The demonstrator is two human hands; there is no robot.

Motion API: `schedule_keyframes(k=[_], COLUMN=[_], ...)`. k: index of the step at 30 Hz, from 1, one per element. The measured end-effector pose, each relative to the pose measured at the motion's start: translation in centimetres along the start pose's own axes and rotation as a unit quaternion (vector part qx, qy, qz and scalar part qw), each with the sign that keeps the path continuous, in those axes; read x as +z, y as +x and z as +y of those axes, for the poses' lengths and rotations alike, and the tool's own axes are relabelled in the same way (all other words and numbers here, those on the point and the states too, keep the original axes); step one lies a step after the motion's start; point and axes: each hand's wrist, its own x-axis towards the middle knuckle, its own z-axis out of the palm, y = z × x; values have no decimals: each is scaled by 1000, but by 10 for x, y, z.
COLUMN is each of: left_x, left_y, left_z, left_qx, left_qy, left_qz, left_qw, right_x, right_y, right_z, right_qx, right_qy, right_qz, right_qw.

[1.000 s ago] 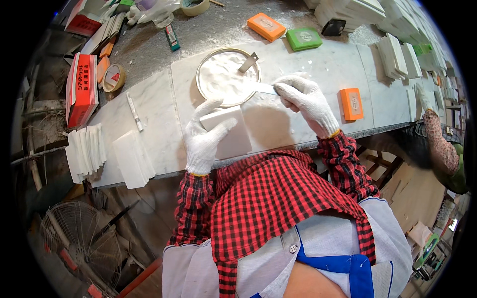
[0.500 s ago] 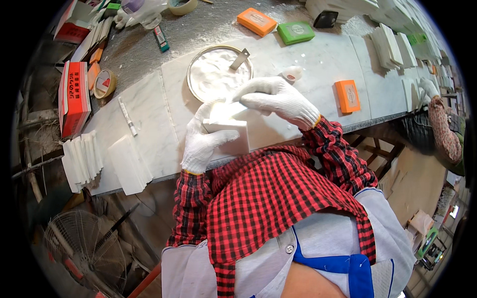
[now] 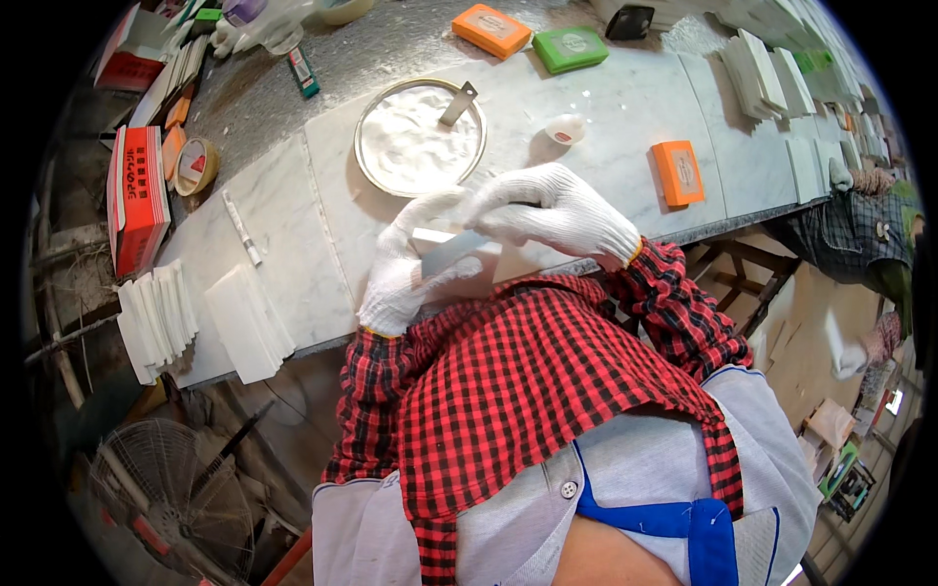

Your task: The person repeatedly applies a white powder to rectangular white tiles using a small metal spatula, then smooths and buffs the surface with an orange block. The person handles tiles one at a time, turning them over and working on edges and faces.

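White gloves cover both my hands. My left hand (image 3: 399, 273) is wrapped round a white slab (image 3: 481, 283) that stands near the table's front edge, partly covered by my fingers. Between the fingers and thumb of my right hand (image 3: 552, 210) is a thin, flat metal scraper blade (image 3: 453, 254). The blade slants across the slab's upper part and reaches toward my left thumb; whether it touches the slab I cannot tell. Just beyond my hands sits a round tin (image 3: 369, 174) of white paste (image 3: 415, 142), with a metal spatula (image 3: 457, 104) stuck in it.
A small white container (image 3: 565, 129) and an orange box (image 3: 677, 173) stand right of the tin. Stacked white slabs lie at left (image 3: 249, 322) and far right (image 3: 752, 78). A red box (image 3: 140, 200) and tape roll (image 3: 195, 166) sit left. Another person (image 3: 840, 234) works at right.
The blade has swung down from the slab's top edge and now slants across it toward my left thumb. My right hand has lowered slightly. At right, the other person's arms have moved.
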Motion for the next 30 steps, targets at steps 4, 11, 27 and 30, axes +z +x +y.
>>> schedule_keyframes(k=[4, 11, 27, 30], left_x=[-1, 3, 14, 3], left_y=[-1, -6, -5, -7], left_z=[4, 0, 11, 3], left_qx=[1, -13, -45, -40], left_qy=[69, 45, 3, 39], left_qz=[5, 21, 49, 73], left_qw=[998, 999, 998, 996], right_x=[9, -1, -1, -16], right_y=[10, -11, -9, -30], right_z=[17, -5, 6, 15], right_qx=[-39, 28, -4, 33], right_qy=[39, -29, -12, 18], right_qz=[30, 9, 23, 22], right_qw=[998, 999, 1000, 999])
